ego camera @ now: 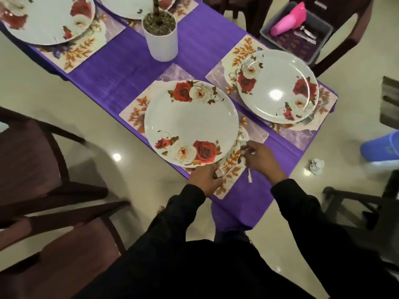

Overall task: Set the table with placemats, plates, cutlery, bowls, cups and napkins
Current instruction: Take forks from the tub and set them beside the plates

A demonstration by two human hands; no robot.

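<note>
1. Four place settings on one long table [121, 67] under a purple cloth, each a floral placemat with a rose-patterned plate on it.
2. Dark wooden chairs [49, 212] at lower left, more at top right and right edge.
3. Nearest plate [191, 121] lying flat on its placemat [255, 131], rim close to the table's near edge; second plate [277, 87] just beside it to the right on its own placemat [302, 137], a fork [313, 115] tucked at that plate's right rim.
4. Two further plates at the far left corner [45, 16] and top edge [127, 7], both cut off by the frame.
5. Grey tub [321, 39] on a chair beyond the table, holding a pink item [289, 18] and loose cutlery.
6. White pot [160, 38] filled with pebbles, upright on the cloth between the settings.
7. Blue bin [382, 146] and a crumpled paper ball [316, 166] on the tiled floor.
8. Both arms in black sleeves, reaching forward and down to the nearest plate's right side.
9. Left hand [205, 176] at the plate's near rim, fingers curled round a fork [223, 171] resting on the placemat.
10. Right hand [262, 158] knuckles up, fingertips pinching another piece of cutlery [243, 145] just beside the plate's right rim; motion blur hides what kind.
</note>
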